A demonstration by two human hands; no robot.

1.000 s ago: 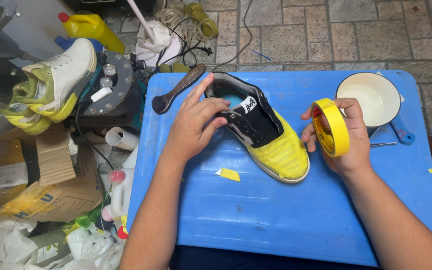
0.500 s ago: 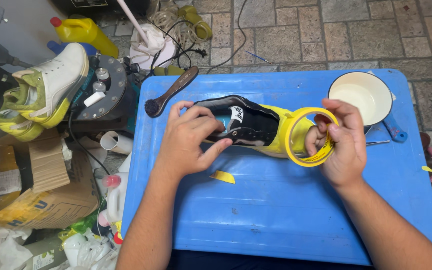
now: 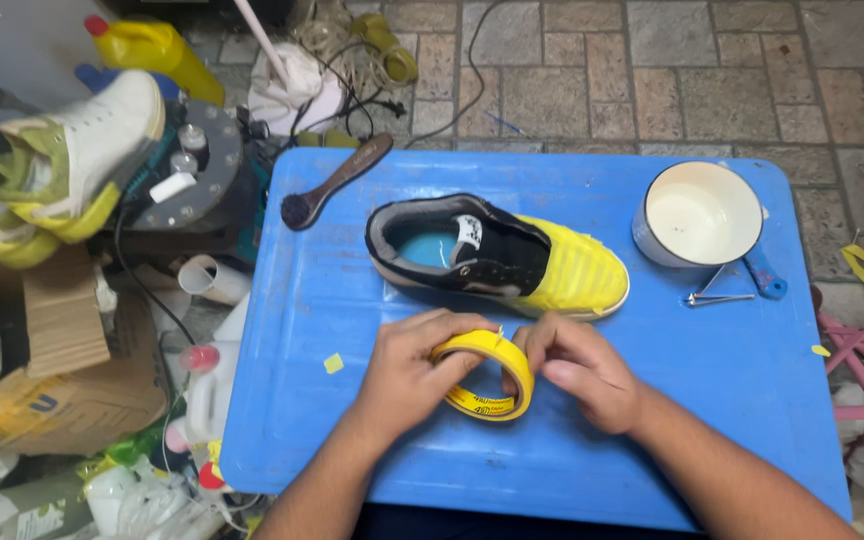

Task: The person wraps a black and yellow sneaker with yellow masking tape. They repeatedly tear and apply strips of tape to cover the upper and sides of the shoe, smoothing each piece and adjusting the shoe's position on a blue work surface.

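Observation:
A roll of yellow tape (image 3: 489,376) is held low over the blue table (image 3: 712,420), near its front middle. My left hand (image 3: 414,367) grips the roll's left side. My right hand (image 3: 579,370) pinches the roll's right rim with fingertips at the tape's edge. Behind the hands, a black shoe (image 3: 497,256) lies on its sole, its toe half wrapped in yellow tape and pointing right. Neither hand touches the shoe.
A white enamel pot (image 3: 697,213) with a blue handle stands at the table's back right beside a metal tool (image 3: 720,296). A brush (image 3: 336,181) lies at the back left. A scrap of yellow tape (image 3: 333,363) sticks to the table. Clutter, boxes and another shoe (image 3: 72,160) fill the floor left.
My left hand has left the shoe and both hands came toward me, bringing the tape roll down from beside the shoe's toe to the table's front. The shoe now lies untouched.

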